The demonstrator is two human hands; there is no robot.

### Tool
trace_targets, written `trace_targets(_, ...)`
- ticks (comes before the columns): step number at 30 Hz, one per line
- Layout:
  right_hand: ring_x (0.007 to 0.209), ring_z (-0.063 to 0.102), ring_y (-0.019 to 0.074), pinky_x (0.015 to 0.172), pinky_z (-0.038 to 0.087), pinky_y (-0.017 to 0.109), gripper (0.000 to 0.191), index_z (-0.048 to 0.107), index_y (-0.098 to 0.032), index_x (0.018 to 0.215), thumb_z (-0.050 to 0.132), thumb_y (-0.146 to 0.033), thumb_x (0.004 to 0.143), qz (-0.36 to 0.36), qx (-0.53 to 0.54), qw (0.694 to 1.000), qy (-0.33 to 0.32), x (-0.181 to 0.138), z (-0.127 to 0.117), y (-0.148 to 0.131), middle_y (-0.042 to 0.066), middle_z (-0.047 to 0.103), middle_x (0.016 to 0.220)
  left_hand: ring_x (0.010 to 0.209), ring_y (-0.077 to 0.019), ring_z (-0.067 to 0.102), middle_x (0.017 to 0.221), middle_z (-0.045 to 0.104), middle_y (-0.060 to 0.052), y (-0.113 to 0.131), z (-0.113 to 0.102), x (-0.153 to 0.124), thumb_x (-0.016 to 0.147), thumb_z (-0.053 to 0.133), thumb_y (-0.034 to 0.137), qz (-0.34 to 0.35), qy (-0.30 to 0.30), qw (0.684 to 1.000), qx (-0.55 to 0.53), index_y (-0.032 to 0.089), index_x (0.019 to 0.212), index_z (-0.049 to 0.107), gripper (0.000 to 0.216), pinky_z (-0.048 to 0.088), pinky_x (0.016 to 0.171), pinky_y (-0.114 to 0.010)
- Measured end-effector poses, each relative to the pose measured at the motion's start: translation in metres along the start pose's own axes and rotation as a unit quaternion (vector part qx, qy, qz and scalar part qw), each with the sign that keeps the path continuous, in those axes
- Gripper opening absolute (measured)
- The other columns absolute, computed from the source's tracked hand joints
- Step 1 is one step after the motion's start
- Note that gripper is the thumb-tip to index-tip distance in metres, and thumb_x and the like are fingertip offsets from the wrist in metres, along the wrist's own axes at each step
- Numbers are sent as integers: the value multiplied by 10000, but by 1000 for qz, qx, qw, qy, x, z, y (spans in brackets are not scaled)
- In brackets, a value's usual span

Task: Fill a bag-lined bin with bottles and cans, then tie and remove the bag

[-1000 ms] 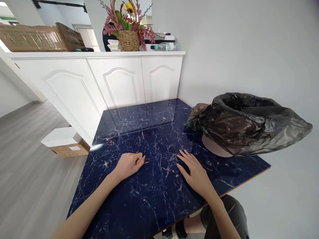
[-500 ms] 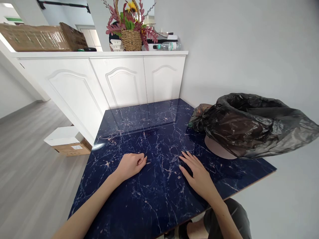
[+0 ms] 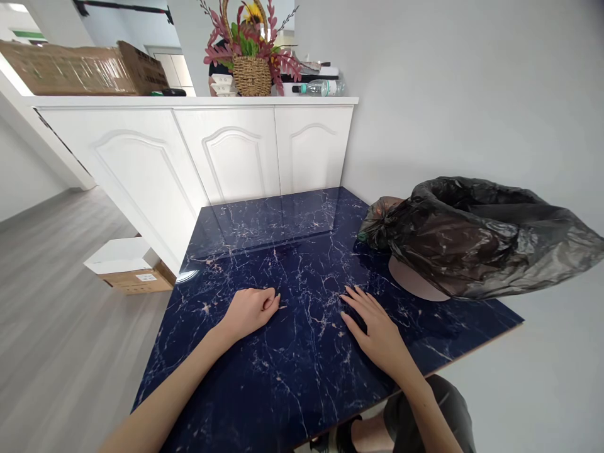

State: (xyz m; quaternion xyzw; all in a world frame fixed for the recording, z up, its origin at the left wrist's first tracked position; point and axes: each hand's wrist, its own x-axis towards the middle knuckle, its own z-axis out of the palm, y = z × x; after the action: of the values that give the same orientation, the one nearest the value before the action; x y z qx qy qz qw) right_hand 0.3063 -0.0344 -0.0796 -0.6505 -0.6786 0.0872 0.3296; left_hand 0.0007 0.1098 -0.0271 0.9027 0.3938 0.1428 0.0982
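Note:
My left hand (image 3: pixel 251 310) rests on the dark blue marble-patterned table (image 3: pixel 302 264), its fingers curled into a loose fist with nothing visible in it. To the right, my right hand (image 3: pixel 375 330) lies palm down on the same surface, fingers stretched and thumb apart, holding nothing. Beyond the right hand, at the table's right side, sits a crumpled black plastic bag (image 3: pixel 462 239). It is partly see-through, and its contents cannot be made out. A pale rounded flat thing (image 3: pixel 413 280) shows from under it. Neither hand touches the bag.
A white cabinet (image 3: pixel 236 154) stands at the table's far edge. On its top are a large taped carton (image 3: pixel 80 69), a flower basket (image 3: pixel 252 75) and a plastic bottle (image 3: pixel 323 88). A smaller box (image 3: pixel 134 267) sits on the floor at left. A grey wall bounds the right.
The camera view has shifted very slightly. Both hands and the bag hold the same places on the table.

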Motion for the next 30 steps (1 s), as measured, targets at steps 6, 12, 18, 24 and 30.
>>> trace_targets(6, 1590, 460, 318, 1327, 370, 629, 496, 632, -297, 1550, 482, -504, 1125, -12, -5, 1000, 12, -1, 3, 2, 48, 563, 1655, 526, -141, 475, 579, 490, 23, 2, -2, -1, 1073, 435, 400, -8, -11, 1000, 3, 217, 683, 347, 440, 239, 618, -297)
trace_targets(12, 1589, 461, 317, 1329, 368, 627, 500, 631, -291, 1548, 476, -511, 1126, -15, -9, 1000, 10, -1, 4, 3, 50, 563, 1655, 530, -145, 456, 580, 479, 22, 2, -2, -2, 1078, 419, 405, -15, -17, 1000, 8, 220, 686, 341, 441, 247, 623, -297)
trace_targets(18, 1606, 433, 306, 1347, 344, 613, 515, 625, -270, 1555, 466, -513, 1129, -4, -13, 1000, -3, -2, 3, 2, 50, 545, 1670, 550, -153, 480, 603, 507, 15, 3, -3, -2, 1079, 423, 396, -17, -27, 999, 11, 223, 700, 354, 422, 258, 623, -299)
trace_targets(24, 1610, 424, 319, 1334, 363, 628, 534, 602, -309, 1578, 468, -556, 1124, 10, -8, 1000, -17, -3, 2, 2, 35, 526, 1684, 569, -164, 511, 627, 543, 8, 4, -3, -4, 1090, 424, 399, -18, -36, 999, 14, 225, 713, 372, 418, 258, 621, -298)
trace_targets(30, 1598, 446, 319, 1324, 375, 629, 518, 613, -308, 1568, 474, -536, 1125, 3, -14, 1000, -3, -3, 3, 1, 46, 549, 1667, 581, -170, 531, 637, 565, 5, 4, -4, -4, 1093, 432, 385, -16, -37, 999, 20, 225, 719, 392, 409, 255, 615, -303)
